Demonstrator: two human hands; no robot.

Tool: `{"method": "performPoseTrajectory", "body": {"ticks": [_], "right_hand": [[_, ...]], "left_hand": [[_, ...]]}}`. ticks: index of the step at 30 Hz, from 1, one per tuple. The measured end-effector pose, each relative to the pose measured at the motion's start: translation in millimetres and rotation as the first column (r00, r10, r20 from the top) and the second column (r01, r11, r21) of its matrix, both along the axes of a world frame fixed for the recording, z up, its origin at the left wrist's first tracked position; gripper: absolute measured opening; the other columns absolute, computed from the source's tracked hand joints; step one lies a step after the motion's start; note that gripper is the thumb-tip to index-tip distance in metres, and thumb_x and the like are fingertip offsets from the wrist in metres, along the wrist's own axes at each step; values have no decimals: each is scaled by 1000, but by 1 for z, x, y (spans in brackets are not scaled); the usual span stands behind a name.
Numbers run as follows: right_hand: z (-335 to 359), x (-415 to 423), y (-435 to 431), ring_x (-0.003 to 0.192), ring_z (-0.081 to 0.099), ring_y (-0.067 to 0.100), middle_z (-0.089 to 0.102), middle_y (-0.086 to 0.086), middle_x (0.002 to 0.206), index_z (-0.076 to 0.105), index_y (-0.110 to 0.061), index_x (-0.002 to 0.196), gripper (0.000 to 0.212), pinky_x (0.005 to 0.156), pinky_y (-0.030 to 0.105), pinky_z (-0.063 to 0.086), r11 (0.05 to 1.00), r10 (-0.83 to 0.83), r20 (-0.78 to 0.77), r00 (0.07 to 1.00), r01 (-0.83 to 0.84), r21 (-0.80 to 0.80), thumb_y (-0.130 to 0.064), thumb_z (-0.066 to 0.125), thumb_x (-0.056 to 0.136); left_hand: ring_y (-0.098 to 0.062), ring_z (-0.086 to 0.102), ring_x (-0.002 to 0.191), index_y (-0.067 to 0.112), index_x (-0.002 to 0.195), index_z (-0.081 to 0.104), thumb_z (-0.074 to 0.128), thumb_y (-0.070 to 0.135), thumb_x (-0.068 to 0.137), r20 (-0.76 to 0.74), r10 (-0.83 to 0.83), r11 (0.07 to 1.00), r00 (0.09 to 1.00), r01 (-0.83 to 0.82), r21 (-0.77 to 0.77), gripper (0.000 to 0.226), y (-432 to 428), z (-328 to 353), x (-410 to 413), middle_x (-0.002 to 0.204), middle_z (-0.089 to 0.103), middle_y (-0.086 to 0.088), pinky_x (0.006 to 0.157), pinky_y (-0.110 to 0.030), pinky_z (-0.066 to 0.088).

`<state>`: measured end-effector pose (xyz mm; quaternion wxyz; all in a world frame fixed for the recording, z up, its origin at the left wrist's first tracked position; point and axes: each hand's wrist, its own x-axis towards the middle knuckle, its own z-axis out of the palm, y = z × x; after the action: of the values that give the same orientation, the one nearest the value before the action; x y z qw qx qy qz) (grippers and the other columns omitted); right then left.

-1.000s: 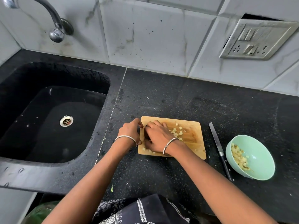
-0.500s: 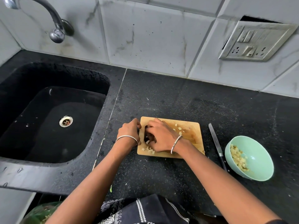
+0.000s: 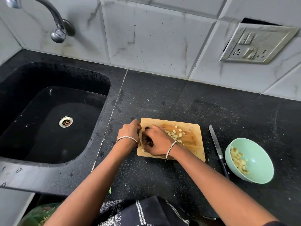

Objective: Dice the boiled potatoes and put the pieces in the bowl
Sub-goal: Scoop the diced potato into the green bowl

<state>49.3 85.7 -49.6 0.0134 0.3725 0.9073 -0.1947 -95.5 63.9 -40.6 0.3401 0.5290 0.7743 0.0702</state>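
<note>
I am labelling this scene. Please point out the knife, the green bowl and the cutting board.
knife (image 3: pixel 215 141), head view, middle of the blade
green bowl (image 3: pixel 259 160), head view, bare inner wall
cutting board (image 3: pixel 193 144), head view, bare wood near right end

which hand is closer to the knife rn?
Right. The right hand is over the left half of the cutting board; the knife lies beside the board's right edge. The left hand is at the board's left edge, farther away.
</note>
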Motion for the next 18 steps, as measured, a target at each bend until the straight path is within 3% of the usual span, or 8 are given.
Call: {"method": "performPoseTrajectory", "body": {"ticks": [7,11,15,18], "right_hand": [[3,-1,2,96,47,18,56,-8,89,59,-24,88,16,85,41,42,999,29,60,998,-27,-42,-31,66,74],[16,11,9,96,49,19,57,-5,87,60,-21,80,14,87,40,39,999,18,234,972,-25,25,-32,64,72],[24,20,11,89,50,18,50,-10,81,53,-25,72,11,79,35,40,997,-67,153,986,74,-36,-29,64,74],[18,11,7,96,53,21,54,-5,92,58,-23,86,12,81,37,45,995,-91,116,989,94,-18,-31,63,80]], "left_hand": [[-35,61,98,26,112,53,80,7,67,-8,11,1000,1000,-11,10,56,-1,-2,-1,108,60,-10,72,-34,45],[-34,62,97,27,111,52,85,12,62,-8,14,1000,1000,-14,12,60,-3,-2,-1,106,63,-9,75,-35,49],[-33,63,96,28,109,52,86,12,61,-5,16,1000,1000,-16,15,61,-2,-2,0,106,64,-9,77,-37,52],[-33,63,96,28,109,52,87,12,60,-7,14,1000,1000,-14,7,62,-2,-2,0,105,63,-10,78,-38,54]]}}
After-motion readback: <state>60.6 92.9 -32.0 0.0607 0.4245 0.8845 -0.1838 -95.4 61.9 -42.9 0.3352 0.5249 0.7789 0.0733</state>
